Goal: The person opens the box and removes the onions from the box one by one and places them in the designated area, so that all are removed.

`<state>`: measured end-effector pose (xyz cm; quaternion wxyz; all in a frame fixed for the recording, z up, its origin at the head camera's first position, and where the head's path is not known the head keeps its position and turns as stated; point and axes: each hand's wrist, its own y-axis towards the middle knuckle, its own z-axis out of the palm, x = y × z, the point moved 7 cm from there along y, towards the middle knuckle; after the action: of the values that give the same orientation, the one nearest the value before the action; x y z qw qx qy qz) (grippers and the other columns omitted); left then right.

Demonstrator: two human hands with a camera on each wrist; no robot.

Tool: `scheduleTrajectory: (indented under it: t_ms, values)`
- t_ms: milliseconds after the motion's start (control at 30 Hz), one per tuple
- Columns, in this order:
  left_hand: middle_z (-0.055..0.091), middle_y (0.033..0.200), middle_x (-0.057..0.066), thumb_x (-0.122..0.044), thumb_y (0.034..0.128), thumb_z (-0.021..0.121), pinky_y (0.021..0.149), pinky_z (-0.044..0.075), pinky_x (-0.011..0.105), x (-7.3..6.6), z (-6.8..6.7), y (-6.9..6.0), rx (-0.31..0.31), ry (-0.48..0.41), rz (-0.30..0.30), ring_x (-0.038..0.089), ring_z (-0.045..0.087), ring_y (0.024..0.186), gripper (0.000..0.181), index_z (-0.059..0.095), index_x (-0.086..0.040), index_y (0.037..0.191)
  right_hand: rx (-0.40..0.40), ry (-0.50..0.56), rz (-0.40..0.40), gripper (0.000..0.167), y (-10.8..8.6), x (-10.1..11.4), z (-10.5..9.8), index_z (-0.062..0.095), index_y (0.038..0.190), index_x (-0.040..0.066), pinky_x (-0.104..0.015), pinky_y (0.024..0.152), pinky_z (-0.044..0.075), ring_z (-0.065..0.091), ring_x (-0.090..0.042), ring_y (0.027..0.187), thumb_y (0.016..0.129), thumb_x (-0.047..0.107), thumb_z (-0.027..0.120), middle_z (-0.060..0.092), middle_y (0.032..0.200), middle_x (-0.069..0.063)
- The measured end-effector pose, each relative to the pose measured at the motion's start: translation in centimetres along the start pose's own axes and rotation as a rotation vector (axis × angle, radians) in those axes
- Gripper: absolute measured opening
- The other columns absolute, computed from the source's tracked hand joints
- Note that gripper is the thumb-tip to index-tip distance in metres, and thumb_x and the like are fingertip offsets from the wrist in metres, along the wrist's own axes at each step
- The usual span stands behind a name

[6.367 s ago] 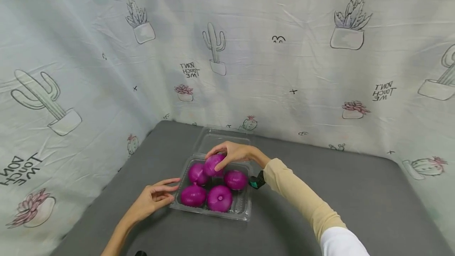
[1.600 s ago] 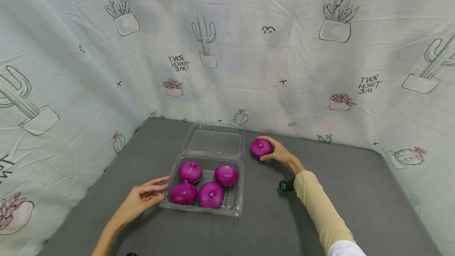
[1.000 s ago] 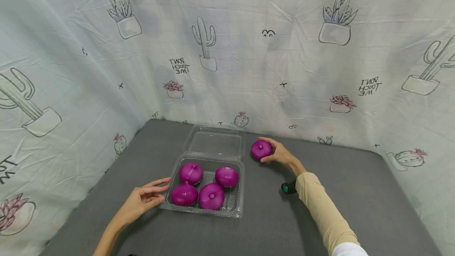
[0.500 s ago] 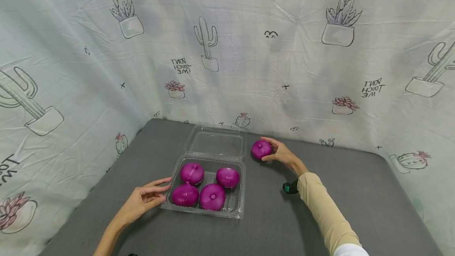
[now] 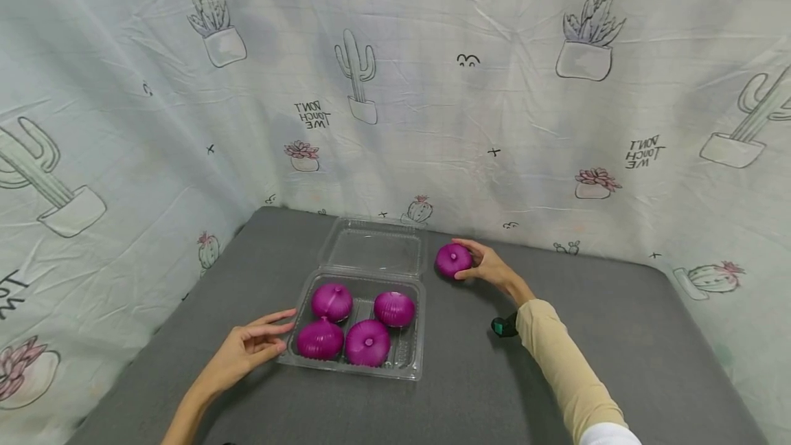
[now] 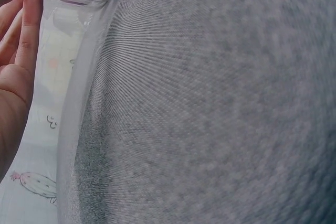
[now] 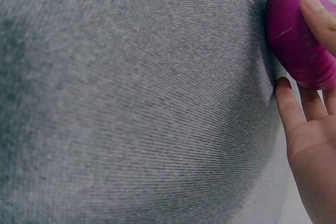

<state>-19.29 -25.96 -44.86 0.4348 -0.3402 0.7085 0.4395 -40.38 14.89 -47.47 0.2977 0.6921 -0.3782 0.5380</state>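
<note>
Head view: right hand (image 5: pixel 489 266) with thumb and fingers curled around one purple onion (image 5: pixel 453 261), on the grey table (image 5: pixel 469 376), just right of the laid-back lid (image 5: pixel 373 251) of a clear plastic box (image 5: pixel 422 332). Inside the box, four more onions (image 5: pixel 367 343) — two in the far row, two in the near row. At the left rim of the box, left hand (image 5: pixel 242 350) with fingers extended and slightly spread. On the right forearm, a beige sleeve (image 5: pixel 559 362); behind the table, a pale curtain (image 5: pixel 432 108) printed with cactus drawings.

Left wrist view: straight fingertips at the box's edge, exact contact hard to tell; purple visible through the plastic.

Right wrist view: gripped onion at upper right — thumb across one side, fingers at the other, one fingertip close to the table.
</note>
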Motion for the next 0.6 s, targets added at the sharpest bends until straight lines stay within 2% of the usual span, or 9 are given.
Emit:
scheduleTrajectory:
  t_ms: [233, 400, 600]
  values:
    - [0.046, 0.143, 0.016, 0.016, 0.0887, 0.054, 0.073, 0.052, 0.021, -0.12, 0.07, -0.17, 0.015, -0.016, 0.028, 0.015, 0.063, 0.09, 0.035, 0.053, 0.019, 0.123, 0.019, 0.013, 0.034, 0.081, -0.17, 0.03, -0.2, 0.036, 0.145, -0.002, -0.028, 0.088, 0.049, 0.043, -0.037, 0.128, 0.076, -0.008, 0.076, 0.042, 0.144, -0.023]
    - [0.047, 0.142, 0.014, 0.016, 0.089, 0.055, 0.073, 0.053, 0.022, -0.07, -0.09, -0.24, 0.011, -0.001, 0.016, 0.015, 0.063, 0.09, 0.035, 0.053, 0.019, 0.124, 0.046, 0.009, 0.056, 0.081, -0.09, -0.06, -0.35, 0.034, 0.147, -0.001, -0.028, 0.089, 0.047, 0.043, -0.035, 0.128, 0.077, -0.007, 0.076, 0.042, 0.144, -0.023]
    - [0.047, 0.142, 0.016, 0.012, 0.09, 0.056, 0.074, 0.053, 0.023, 0.13, -0.1, -0.16, 0.0, 0.017, -0.017, 0.015, 0.063, 0.092, 0.035, 0.054, 0.016, 0.124, 0.058, 0.02, 0.078, 0.082, -0.11, -0.17, -0.42, 0.032, 0.148, 0.0, -0.028, 0.085, 0.05, 0.044, -0.034, 0.127, 0.078, -0.005, 0.075, 0.041, 0.144, -0.024]
